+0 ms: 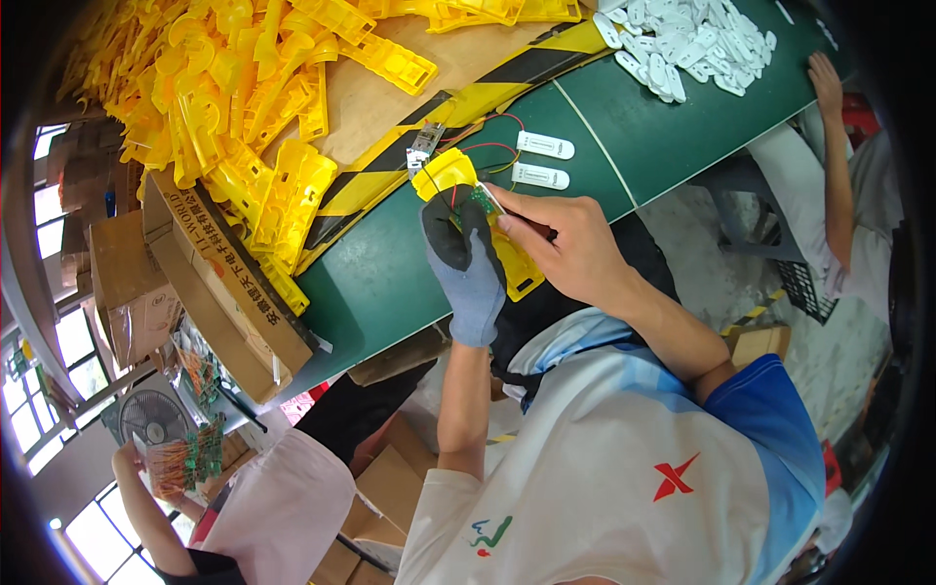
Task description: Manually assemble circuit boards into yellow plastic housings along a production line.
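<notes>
My left hand (463, 268), in a grey and black glove, is closed around a long yellow plastic housing (519, 271) at the table's near edge. A small green circuit board (484, 201) shows in the housing, with thin red and black wires running from it. My bare right hand (577, 244) pinches a thin, pointed tool whose tip meets the board; its exact kind is hard to make out. Just beyond the housing lies a silver metal part (424, 146) with wires. Two white oval covers (546, 145) rest to the right of it.
Yellow housings (234, 97) are heaped at the far left behind a black-and-yellow taped edge (390, 146). White oval pieces (687, 44) are piled far right on the green table (375, 292). A cardboard box (224, 283) stands left. Other people sit at lower left and right.
</notes>
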The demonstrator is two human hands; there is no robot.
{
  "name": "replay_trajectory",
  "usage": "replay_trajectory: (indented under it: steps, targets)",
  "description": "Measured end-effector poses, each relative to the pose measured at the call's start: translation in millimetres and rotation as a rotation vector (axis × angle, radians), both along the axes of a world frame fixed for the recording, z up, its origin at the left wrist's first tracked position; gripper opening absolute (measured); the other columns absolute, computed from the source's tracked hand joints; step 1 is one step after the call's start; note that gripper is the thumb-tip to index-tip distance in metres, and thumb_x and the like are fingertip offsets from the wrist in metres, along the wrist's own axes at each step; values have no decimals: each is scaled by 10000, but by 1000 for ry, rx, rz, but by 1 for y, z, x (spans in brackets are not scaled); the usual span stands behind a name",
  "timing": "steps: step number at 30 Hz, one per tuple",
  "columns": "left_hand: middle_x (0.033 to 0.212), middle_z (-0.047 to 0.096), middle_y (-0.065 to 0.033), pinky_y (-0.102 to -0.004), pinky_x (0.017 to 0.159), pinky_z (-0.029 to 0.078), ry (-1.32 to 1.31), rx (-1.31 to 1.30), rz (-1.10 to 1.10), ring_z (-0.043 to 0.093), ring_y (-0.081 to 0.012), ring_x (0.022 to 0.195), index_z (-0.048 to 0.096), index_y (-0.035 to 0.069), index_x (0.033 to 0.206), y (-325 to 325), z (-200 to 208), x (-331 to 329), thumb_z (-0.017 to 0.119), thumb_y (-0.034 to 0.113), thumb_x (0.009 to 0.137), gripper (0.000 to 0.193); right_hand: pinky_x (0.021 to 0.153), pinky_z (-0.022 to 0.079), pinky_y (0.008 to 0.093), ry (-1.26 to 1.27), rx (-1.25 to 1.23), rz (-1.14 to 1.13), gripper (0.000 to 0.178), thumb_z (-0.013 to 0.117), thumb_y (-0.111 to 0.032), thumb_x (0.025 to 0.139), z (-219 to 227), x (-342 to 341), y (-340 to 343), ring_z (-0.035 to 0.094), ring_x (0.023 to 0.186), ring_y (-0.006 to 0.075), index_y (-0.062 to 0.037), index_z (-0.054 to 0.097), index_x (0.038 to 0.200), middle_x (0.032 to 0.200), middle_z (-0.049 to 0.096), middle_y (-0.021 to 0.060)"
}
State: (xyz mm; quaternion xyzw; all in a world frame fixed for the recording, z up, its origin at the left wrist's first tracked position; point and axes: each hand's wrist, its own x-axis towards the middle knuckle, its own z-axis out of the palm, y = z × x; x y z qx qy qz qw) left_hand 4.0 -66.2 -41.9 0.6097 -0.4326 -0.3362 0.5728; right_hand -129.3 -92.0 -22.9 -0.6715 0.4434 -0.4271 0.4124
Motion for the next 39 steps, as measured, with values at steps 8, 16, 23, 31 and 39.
replay_trajectory:
  steps: [8, 16, 23, 31, 39]
  targets:
    - [1162, 593, -103, -313, 860, 467, 332, 40, 85, 565, -162, 988, 439, -17, 1346, 8, -12, -8, 563, 108, 981, 405, 477, 415, 352, 161, -119, -46, 291, 691, -123, 879, 14, 1, 0, 573, 508, 261, -33, 689, 1156, 631, 606, 132]
    - [1217, 571, -93, -304, 888, 458, 138, 38, 41, 555, -165, 1057, 419, 20, 1395, -2, 5, -4, 561, 133, 986, 447, 534, 482, 293, -16, 51, 9, 297, 703, -136, 880, 14, 3, -5, 625, 557, 198, -39, 693, 1161, 709, 660, 146]
    - [1167, 596, -70, -313, 859, 491, 699, -15, -33, 597, -146, 1007, 463, 56, 1366, 7, 6, -2, 469, 289, 1041, 399, 569, 497, 242, -184, 265, 32, 310, 707, -110, 884, 16, 5, -6, 632, 603, 106, -34, 682, 1184, 836, 724, 125]
    - [1199, 580, -68, -313, 875, 488, 662, -7, -50, 589, -153, 1043, 443, 51, 1382, 8, -1, 0, 448, 292, 1048, 413, 546, 479, 274, -15, 82, 56, 315, 709, -112, 875, 17, 0, -10, 619, 576, 164, -32, 683, 1179, 764, 686, 128]
    - [1329, 502, -113, -309, 930, 455, 289, -38, 138, 515, -167, 1141, 330, 27, 1464, 2, 1, -10, 533, 131, 1001, 517, 498, 443, 364, 333, -327, -48, 241, 696, -69, 832, 29, 2, -5, 582, 546, 239, -69, 712, 1073, 646, 613, 85]
